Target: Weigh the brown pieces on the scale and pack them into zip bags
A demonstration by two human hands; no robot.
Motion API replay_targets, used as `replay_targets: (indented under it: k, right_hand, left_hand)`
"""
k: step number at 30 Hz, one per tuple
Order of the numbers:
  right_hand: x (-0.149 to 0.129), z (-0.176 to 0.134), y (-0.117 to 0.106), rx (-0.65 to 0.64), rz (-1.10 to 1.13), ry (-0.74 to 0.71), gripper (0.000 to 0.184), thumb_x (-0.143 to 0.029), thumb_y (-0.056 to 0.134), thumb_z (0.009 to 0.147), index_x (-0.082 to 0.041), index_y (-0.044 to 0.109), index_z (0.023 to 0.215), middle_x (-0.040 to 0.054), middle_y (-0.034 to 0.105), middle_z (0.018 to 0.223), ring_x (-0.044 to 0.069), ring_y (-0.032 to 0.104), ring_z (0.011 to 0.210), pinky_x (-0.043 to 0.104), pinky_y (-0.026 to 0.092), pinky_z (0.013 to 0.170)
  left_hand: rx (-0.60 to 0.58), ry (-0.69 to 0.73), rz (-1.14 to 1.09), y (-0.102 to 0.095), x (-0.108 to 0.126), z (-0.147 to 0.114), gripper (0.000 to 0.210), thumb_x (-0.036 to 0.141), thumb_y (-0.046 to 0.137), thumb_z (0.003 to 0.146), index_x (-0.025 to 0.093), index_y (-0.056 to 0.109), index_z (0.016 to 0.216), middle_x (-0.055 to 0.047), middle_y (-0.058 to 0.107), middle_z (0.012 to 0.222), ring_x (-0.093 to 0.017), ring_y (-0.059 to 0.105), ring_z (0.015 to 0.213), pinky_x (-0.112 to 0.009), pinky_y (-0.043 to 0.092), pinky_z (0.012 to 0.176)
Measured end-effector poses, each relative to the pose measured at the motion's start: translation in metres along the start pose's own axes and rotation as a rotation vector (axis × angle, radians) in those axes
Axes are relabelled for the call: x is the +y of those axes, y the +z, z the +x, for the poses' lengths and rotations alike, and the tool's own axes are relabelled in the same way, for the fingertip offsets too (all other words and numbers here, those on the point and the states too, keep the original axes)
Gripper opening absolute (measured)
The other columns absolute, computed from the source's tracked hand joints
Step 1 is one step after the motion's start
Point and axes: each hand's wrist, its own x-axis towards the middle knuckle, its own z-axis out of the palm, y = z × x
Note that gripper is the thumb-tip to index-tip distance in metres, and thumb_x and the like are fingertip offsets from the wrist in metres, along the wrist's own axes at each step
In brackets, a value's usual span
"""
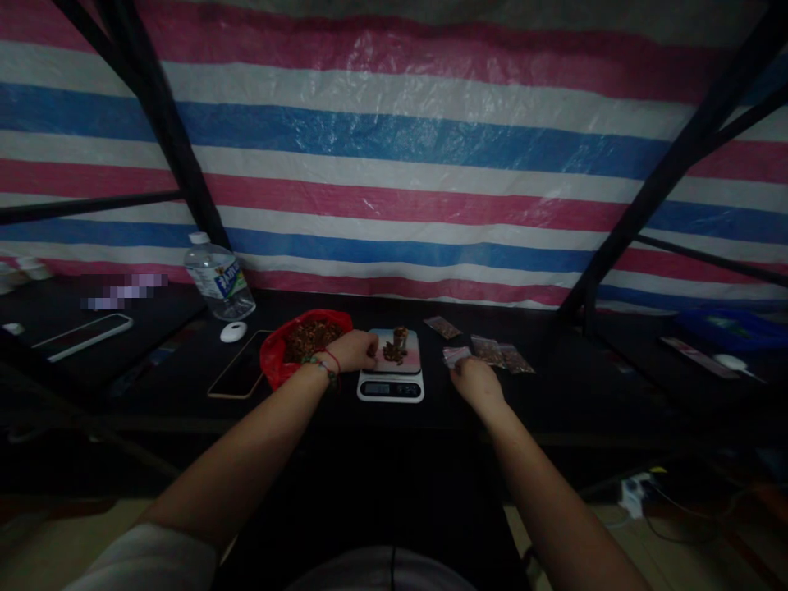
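A white digital scale stands on the black table in front of me. On its plate lies a small heap of brown, dried-looking pieces, beside a small clear cup. My left hand is at the plate's left edge, its fingers curled together; whatever they may hold is hidden. Just behind that hand, a red plastic bag lies open, full of similar brown pieces. To the right of the scale, my right hand pinches the near edge of some small clear plastic bags.
Filled small bags lie beyond my right hand, with another packet farther back. Left of the red bag are a phone, a white mouse and a large plastic bottle. Black metal posts slant up on both sides.
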Motion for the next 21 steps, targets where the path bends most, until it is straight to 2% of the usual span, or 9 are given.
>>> replay_targets:
  k: [8, 14, 17, 21]
  right_hand:
    - [0.002, 0.001, 0.001, 0.011, -0.011, -0.015, 0.03, -0.03, 0.048, 0.085, -0.01, 0.069, 0.091, 0.0169, 0.067, 0.096, 0.023, 0.064, 0.088, 0.029, 0.045, 0.078]
    - [0.002, 0.0, 0.001, 0.02, -0.007, -0.012, 0.029, -0.029, 0.048, 0.084, -0.01, 0.069, 0.092, 0.0167, 0.068, 0.094, 0.022, 0.065, 0.086, 0.027, 0.045, 0.076]
    - [0.002, 0.0, 0.002, 0.018, -0.007, -0.012, 0.029, -0.028, 0.047, 0.085, -0.011, 0.069, 0.091, 0.0169, 0.068, 0.094, 0.022, 0.065, 0.086, 0.028, 0.044, 0.077]
    - [0.004, 0.002, 0.005, 0.033, -0.014, -0.022, 0.03, -0.029, 0.047, 0.085, -0.01, 0.069, 0.091, 0.017, 0.067, 0.095, 0.023, 0.064, 0.088, 0.029, 0.044, 0.079]
  left_hand:
    - [0.028, -0.012, 0.003, -0.002, 0.005, -0.001, 0.023, 0.023, 0.059, 0.069, 0.018, 0.066, 0.09, -0.005, 0.067, 0.08, -0.017, 0.061, 0.072, -0.023, 0.042, 0.062]
    - [0.021, 0.0, 0.021, -0.003, 0.004, -0.003, 0.014, 0.023, 0.06, 0.067, 0.017, 0.068, 0.077, -0.004, 0.067, 0.074, -0.016, 0.06, 0.068, -0.022, 0.041, 0.06]
    - [0.071, -0.017, -0.035, -0.014, -0.008, -0.011, 0.017, 0.026, 0.057, 0.07, 0.018, 0.068, 0.08, -0.003, 0.067, 0.077, -0.016, 0.061, 0.071, -0.022, 0.042, 0.062]
    - [0.146, -0.119, -0.006, -0.031, -0.047, -0.026, 0.023, 0.029, 0.055, 0.072, 0.019, 0.067, 0.088, -0.003, 0.068, 0.085, -0.016, 0.061, 0.077, -0.022, 0.043, 0.066]
